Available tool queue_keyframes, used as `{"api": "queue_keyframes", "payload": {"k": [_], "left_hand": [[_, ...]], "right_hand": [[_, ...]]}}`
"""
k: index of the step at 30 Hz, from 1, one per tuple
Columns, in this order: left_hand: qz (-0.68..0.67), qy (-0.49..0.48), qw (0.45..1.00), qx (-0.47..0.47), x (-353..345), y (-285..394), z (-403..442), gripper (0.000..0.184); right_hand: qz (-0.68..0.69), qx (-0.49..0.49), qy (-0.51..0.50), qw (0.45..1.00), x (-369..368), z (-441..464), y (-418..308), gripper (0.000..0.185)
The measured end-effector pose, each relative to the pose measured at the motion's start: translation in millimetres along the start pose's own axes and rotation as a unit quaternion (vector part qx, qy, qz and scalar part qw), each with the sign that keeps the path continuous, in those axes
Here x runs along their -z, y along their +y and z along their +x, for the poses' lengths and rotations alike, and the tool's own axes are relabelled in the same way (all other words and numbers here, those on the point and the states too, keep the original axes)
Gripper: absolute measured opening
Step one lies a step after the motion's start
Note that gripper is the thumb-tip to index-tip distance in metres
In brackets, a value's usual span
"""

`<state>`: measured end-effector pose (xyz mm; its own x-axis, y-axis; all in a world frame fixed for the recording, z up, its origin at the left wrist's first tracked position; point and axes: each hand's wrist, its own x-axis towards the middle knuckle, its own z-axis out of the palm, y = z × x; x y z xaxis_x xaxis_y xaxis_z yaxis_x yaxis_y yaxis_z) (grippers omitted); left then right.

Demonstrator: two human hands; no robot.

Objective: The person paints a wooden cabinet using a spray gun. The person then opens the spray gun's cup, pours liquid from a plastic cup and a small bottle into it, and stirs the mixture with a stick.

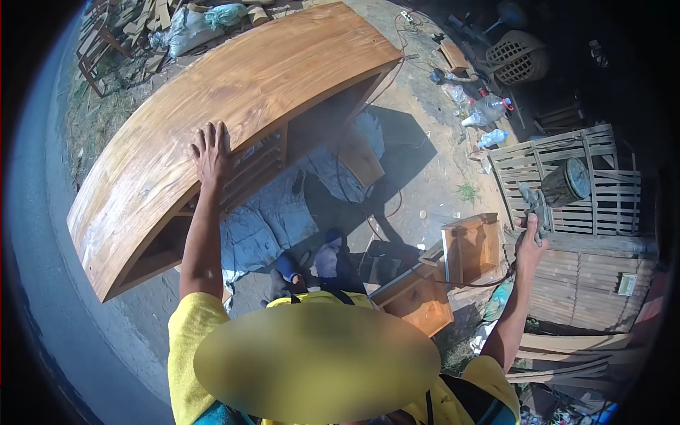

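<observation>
My left hand (212, 157) lies flat with spread fingers on the varnished top of a long wooden cabinet (234, 92), near its front edge. The top looks glossy and pale in places, and open compartments show beneath it. Out to the right, my right hand (530, 244) is wrapped around a paint-smeared spray gun (536, 207). A round, stained cup (568, 183) sits beside the gun's body and looks joined to it. From below my right hand a thin dark hose (476, 285) runs off to the left.
Two wooden drawers (418, 301) stand on the ground before me. White sacking (265, 223) lies under the cabinet. A slatted bamboo bench (602, 212) is at the right, with plastic bottles (489, 111) behind it. Scrap wood (145, 32) lies at the upper left.
</observation>
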<state>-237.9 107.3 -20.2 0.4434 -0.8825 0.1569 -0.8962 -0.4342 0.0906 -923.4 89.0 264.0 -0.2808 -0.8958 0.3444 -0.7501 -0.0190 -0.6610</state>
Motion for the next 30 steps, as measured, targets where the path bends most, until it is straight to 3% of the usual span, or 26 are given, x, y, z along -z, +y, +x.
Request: {"api": "queue_keyframes", "payload": {"k": [1,2,5,9,11,12,13,14,16,17,18,20,22,24,26,30], "left_hand": [[-0.013,-0.010,1.000,0.017,8.7,3.9,0.5,0.105],[-0.017,-0.015,0.999,0.025,17.2,7.3,0.2,0.106],[-0.025,0.008,0.999,0.043,-1.8,7.3,9.3,0.109],[-0.040,0.004,0.997,0.071,-34.4,32.7,17.8,0.110],[-0.039,-0.066,0.993,0.086,-32.4,37.0,6.9,0.110],[-0.108,-0.155,0.980,0.058,19.2,58.4,-4.5,0.097],[-0.168,-0.023,0.985,-0.036,36.8,63.7,-29.6,0.052],[-0.308,-0.032,0.951,-0.028,45.8,83.4,-45.5,0.035],[-0.560,-0.079,0.824,0.025,159.8,150.6,-110.1,0.035],[-0.640,-0.077,0.764,0.028,207.8,171.1,-139.9,0.033],[-0.638,-0.095,0.764,0.035,243.7,184.3,-167.1,0.028],[-0.703,-0.046,0.702,-0.106,299.1,206.0,-221.3,0.027],[-0.755,0.036,0.607,-0.246,343.7,239.4,-259.7,0.033],[-0.809,0.088,0.506,-0.287,379.5,264.6,-279.5,0.032],[-0.809,0.137,0.483,-0.304,398.8,261.7,-282.4,0.029],[-0.787,0.195,0.495,-0.313,409.6,246.8,-303.9,0.023]], "right_hand": [[0.018,-0.110,-0.047,0.993,10.0,-7.1,2.5,0.041],[0.025,-0.125,-0.060,0.990,11.4,-13.6,5.5,0.043],[0.142,-0.084,-0.075,0.983,-5.5,-23.7,30.9,0.046],[0.233,-0.134,-0.101,0.958,-43.9,-20.0,29.0,0.049],[0.288,-0.138,-0.144,0.937,-72.4,-24.3,41.9,0.050],[0.279,-0.126,-0.145,0.941,-83.9,-30.9,38.6,0.050],[0.278,-0.120,-0.151,0.941,-100.6,-41.4,39.0,0.051],[0.287,-0.104,-0.177,0.936,-112.1,-41.4,41.3,0.051],[0.315,-0.082,-0.201,0.924,-132.1,-36.0,46.2,0.051],[0.306,-0.079,-0.214,0.924,-145.9,-36.7,45.6,0.049],[0.300,-0.071,-0.235,0.922,-157.4,-37.8,46.2,0.049],[0.303,-0.052,-0.287,0.907,-189.6,-58.8,43.8,0.051],[0.310,-0.050,-0.339,0.887,-206.3,-73.9,34.8,0.051],[0.305,-0.056,-0.400,0.863,-220.4,-77.9,20.1,0.050],[0.296,-0.024,-0.434,0.851,-229.1,-86.0,-3.7,0.049],[0.329,0.024,-0.483,0.811,-253.2,-129.1,-27.0,0.047]]}}
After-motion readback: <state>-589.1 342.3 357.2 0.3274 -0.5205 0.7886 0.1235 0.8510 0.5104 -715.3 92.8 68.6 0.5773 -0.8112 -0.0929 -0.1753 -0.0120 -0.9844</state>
